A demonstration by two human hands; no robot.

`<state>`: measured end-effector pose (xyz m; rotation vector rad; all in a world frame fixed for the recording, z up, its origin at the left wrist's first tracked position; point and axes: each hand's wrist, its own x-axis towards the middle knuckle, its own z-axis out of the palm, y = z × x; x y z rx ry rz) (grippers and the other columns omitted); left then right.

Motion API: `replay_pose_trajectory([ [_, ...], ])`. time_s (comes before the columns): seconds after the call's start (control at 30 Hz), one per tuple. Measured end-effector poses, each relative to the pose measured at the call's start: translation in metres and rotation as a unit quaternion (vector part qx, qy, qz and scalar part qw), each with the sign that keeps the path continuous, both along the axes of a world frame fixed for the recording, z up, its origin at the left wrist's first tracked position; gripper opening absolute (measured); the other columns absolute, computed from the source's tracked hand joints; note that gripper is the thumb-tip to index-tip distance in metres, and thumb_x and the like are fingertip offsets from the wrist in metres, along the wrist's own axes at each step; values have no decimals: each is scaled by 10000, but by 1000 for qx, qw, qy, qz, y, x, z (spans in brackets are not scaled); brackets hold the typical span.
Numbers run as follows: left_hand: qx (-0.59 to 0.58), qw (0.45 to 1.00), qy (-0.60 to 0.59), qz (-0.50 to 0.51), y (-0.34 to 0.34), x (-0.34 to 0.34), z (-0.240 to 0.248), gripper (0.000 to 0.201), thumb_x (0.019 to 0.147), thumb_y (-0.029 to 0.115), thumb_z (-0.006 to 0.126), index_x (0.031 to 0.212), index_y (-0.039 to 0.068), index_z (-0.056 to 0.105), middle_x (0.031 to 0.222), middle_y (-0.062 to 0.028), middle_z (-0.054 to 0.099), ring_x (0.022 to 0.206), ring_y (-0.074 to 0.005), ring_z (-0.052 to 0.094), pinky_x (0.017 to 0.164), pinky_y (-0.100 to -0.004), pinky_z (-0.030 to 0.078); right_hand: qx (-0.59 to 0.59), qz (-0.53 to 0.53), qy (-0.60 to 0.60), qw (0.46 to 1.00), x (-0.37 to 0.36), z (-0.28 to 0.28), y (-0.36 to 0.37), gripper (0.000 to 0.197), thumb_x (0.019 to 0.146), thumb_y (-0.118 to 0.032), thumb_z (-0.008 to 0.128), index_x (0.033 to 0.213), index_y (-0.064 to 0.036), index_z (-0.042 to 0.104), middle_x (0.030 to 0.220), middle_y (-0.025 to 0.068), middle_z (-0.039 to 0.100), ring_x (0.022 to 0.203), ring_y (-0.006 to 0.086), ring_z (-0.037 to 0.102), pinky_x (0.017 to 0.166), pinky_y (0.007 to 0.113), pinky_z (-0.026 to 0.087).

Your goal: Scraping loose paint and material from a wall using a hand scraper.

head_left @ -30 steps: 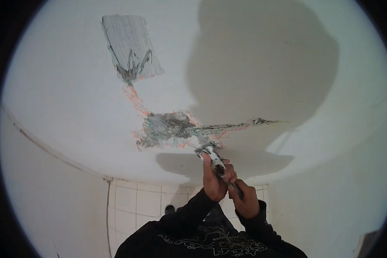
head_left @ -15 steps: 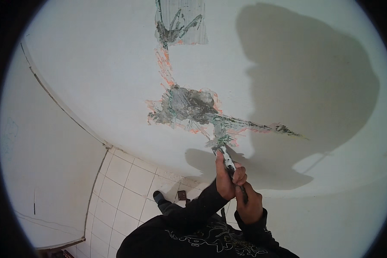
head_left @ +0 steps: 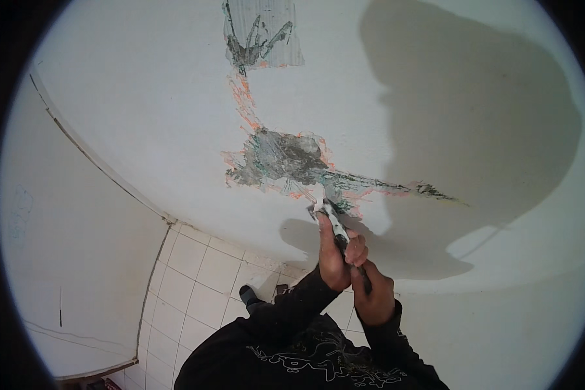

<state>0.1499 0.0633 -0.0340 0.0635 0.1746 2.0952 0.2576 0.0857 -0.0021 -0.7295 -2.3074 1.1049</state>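
Note:
Both my hands grip one long-handled scraper (head_left: 338,230), its handle dark and its upper part smeared white. My left hand (head_left: 333,260) wraps the upper part close to the blade, thumb stretched along it. Lower down, my right hand (head_left: 374,300) is closed around the handle's end. The blade meets the white wall (head_left: 175,123) at the lower edge of a rough grey stripped patch (head_left: 286,156). Orange and green traces border the patch, and a thin dark scraped streak (head_left: 383,186) runs from it to the right.
Higher up is another grey scraped rectangle (head_left: 273,39). My shadow (head_left: 481,117) covers much of the wall at right. Below lies a pale tiled floor (head_left: 198,279), with my foot (head_left: 248,294) in a dark sock beside a small brown object (head_left: 281,288).
Both hands and the scraper have moved slightly up and to the left along the wall. The blade now sits left of the patch's lower tip, over part of its edge.

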Motion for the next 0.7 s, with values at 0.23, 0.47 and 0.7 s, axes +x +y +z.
replay_pose_trajectory([
  [0.23,-18,998,-3,61,-1,-12,14,497,877,581,364,770,127,537,490,51,338,406,-51,269,388,-192,263,37,20,14,999,-22,5,0,195,851,-132,540,996,-2,551,769,210,600,736,383,601,598,372,470],
  [0.47,-55,997,42,26,-14,15,8,451,909,498,378,855,65,495,506,-4,357,438,-99,321,451,-241,316,-79,1,-32,996,11,11,-12,178,856,-108,522,991,5,546,779,223,601,740,371,613,615,361,475],
  [0.7,-54,996,22,67,-15,-10,19,465,909,499,381,842,49,480,487,-7,363,415,-97,316,427,-240,312,-33,27,-2,999,-15,20,-11,191,861,-130,520,1000,0,543,735,210,601,688,375,612,566,354,473],
])
